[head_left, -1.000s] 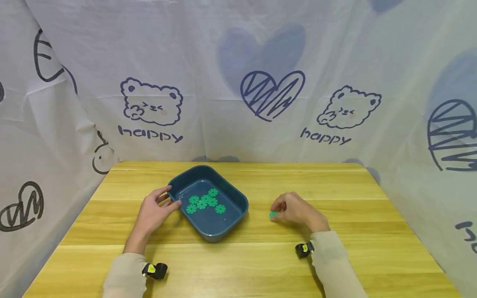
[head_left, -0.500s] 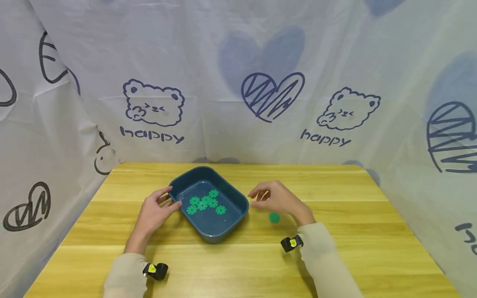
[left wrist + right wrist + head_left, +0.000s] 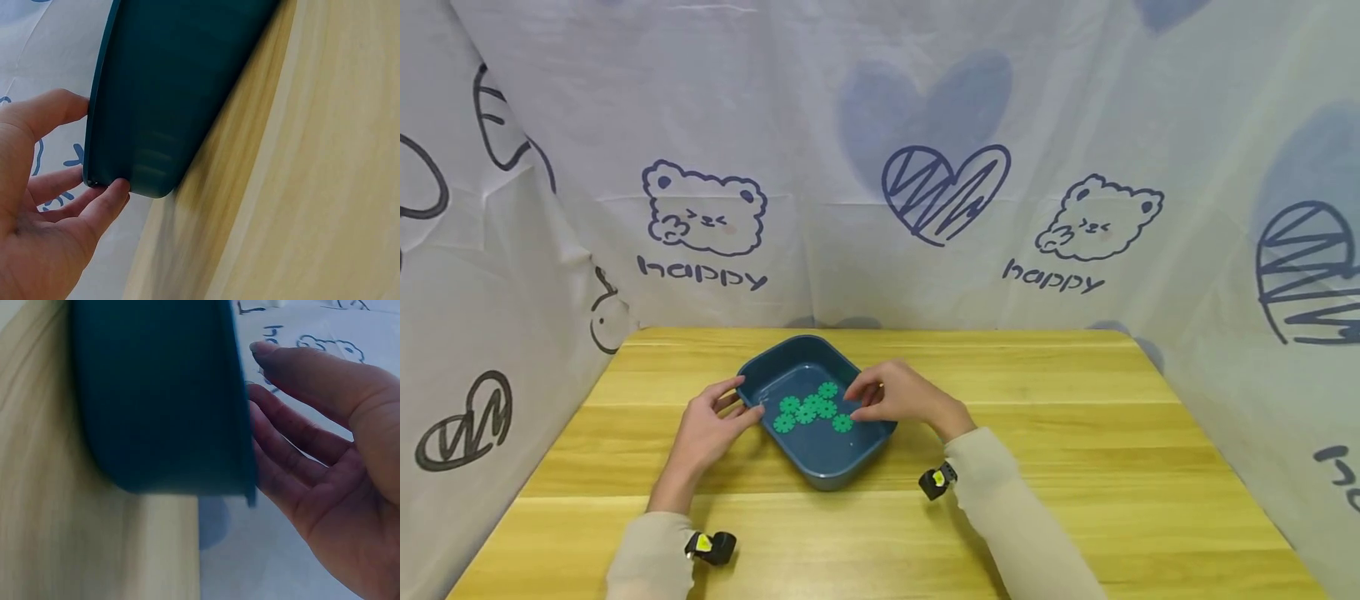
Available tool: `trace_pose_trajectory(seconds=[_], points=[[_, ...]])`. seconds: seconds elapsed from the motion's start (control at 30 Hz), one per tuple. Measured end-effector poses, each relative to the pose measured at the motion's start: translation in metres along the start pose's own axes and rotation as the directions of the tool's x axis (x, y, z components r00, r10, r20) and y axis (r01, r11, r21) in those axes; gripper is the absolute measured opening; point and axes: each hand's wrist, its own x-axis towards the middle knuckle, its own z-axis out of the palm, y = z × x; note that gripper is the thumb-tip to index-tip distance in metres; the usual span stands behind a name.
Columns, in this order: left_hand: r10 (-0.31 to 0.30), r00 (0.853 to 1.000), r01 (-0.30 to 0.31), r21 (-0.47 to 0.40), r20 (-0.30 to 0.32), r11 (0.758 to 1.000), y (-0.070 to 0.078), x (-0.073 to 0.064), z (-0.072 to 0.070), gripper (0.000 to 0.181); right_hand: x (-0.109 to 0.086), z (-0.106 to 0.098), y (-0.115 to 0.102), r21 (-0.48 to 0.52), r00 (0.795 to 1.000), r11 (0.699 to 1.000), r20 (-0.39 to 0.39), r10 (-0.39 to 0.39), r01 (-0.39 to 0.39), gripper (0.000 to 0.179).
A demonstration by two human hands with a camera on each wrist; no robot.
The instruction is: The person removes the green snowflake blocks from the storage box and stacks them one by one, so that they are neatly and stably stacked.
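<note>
A dark blue rectangular bin (image 3: 829, 481) stands at an angle on the wooden table. Several green notched plastic discs (image 3: 806, 412) lie loose on its floor, some overlapping. At the bin's left corner, my left hand (image 3: 709, 425) holds the rim between thumb and fingers; the left wrist view has the fingertips (image 3: 119, 186) against the wall. My right hand (image 3: 906, 396) reaches over the right rim, its fingertips close above the rightmost discs. Thumb and fingers stand apart there, and nothing shows between them in the right wrist view, where the bin wall (image 3: 162, 394) blocks the inside.
The yellow wooden table (image 3: 1075, 375) extends to both sides of the bin. Behind it hangs a white cloth (image 3: 820, 167) printed with bears and hearts. Each wrist carries a small black camera (image 3: 937, 481).
My right hand has left a green disc on the table and moved left over the bin; that disc's spot is now behind my right wrist. The left hand keeps its place.
</note>
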Motion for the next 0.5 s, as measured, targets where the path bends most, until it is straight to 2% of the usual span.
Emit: trace_pose_trajectory(seconds=[0.17,0.3,0.5], points=[[0.006,1.000,-0.006,-0.003,-0.003,1.000,0.001,0.000,-0.001,0.075,0.014,0.009,-0.001,-0.046,0.999,0.999,0.042,-0.001,0.003,0.026],[0.012,1.000,-0.012,-0.004,-0.005,1.000,0.001,0.000,-0.001,0.075,0.022,0.018,-0.003,-0.121,0.997,0.992,0.066,0.027,-0.019,0.027],[0.013,1.000,-0.013,0.001,-0.002,1.000,0.000,0.000,-0.001,0.074,0.029,0.029,-0.008,-0.278,0.992,0.959,0.089,0.089,-0.061,0.025]])
